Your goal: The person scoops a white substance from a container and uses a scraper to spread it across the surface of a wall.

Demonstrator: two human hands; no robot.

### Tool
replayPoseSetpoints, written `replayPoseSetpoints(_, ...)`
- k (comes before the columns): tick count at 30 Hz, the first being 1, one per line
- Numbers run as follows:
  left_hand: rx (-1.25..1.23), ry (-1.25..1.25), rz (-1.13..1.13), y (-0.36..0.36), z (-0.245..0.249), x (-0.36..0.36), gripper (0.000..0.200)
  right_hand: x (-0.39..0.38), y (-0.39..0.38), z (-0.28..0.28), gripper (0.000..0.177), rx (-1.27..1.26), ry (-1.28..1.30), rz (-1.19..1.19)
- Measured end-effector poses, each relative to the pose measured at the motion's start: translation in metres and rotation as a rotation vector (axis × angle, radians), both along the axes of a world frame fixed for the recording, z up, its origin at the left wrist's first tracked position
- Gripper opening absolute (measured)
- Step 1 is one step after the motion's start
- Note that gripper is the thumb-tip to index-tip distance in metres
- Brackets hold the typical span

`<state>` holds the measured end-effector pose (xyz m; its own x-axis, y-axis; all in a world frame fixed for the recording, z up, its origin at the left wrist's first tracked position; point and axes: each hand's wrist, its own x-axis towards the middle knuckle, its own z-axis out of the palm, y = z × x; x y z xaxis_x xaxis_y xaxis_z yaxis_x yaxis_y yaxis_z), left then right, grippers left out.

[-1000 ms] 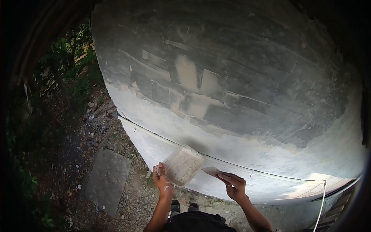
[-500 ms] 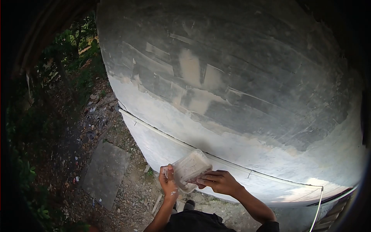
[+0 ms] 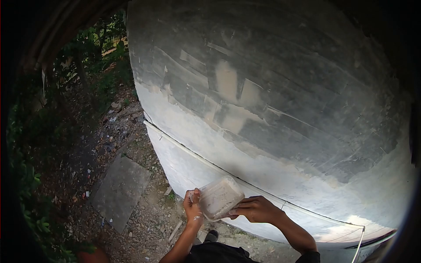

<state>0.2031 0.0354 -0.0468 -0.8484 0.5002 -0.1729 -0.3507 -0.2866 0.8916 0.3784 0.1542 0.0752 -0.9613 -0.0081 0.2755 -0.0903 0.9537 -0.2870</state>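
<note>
Head view: plastic tub [image 3: 220,196] gripped at left rim by left hand [image 3: 193,207], fingers wrapped tight. Right hand [image 3: 256,209] pressed to tub's lower right edge, fingers curled narrow; anything held there cannot be told. Tub translucent, smeared with pale paste, held just before plastered wall [image 3: 272,109].

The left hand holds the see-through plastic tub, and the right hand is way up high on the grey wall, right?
Not quite. The head view shows the right hand down at the translucent plastic tub, touching its lower edge, not high on the grey plastered wall. The left hand does hold the tub.
</note>
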Motion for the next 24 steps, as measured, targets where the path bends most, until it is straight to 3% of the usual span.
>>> replayPoseSetpoints(2,0.007,0.027,0.032,-0.001,0.002,0.000,0.027,-0.004,0.007,0.004,0.032,0.030,0.039,0.019)
replayPoseSetpoints(4,-0.008,0.085,0.047,-0.004,0.016,-0.001,0.021,-0.012,0.010,0.023,0.023,-0.193,0.063,-0.121)
replayPoseSetpoints(5,0.009,0.095,0.064,-0.003,0.015,-0.006,0.021,-0.020,0.013,0.033,0.023,-0.177,0.073,-0.103)
replayPoseSetpoints(7,0.007,0.016,0.084,-0.005,0.014,-0.017,0.021,-0.043,0.020,0.055,0.017,-0.388,0.121,-0.155)
replayPoseSetpoints(8,0.017,0.028,0.095,-0.006,0.021,-0.024,0.021,-0.059,0.026,0.068,0.018,-0.436,0.258,-0.101)
replayPoseSetpoints(11,0.039,0.025,0.130,-0.005,0.043,-0.048,0.021,-0.102,0.028,0.145,0.016,-0.434,0.384,-0.156)
replayPoseSetpoints(14,0.090,0.026,0.216,-0.007,0.049,-0.072,0.023,-0.171,0.025,0.221,0.018,-0.238,0.507,0.044)
replayPoseSetpoints(16,0.114,0.026,0.256,-0.009,0.050,-0.087,0.023,-0.230,0.027,0.257,0.018,0.105,0.493,0.172)
replayPoseSetpoints(18,0.155,0.030,0.308,-0.013,0.045,-0.098,0.024,-0.295,0.028,0.277,0.022,0.494,0.407,0.143)
replayPoseSetpoints(22,0.159,-0.035,0.374,-0.020,0.021,-0.110,0.018,-0.446,0.031,0.258,0.011,1.142,0.339,0.137)
replayPoseSetpoints(24,0.091,-0.015,0.415,-0.028,0.007,-0.110,0.018,-0.517,0.041,0.232,0.010,1.341,0.318,0.236)
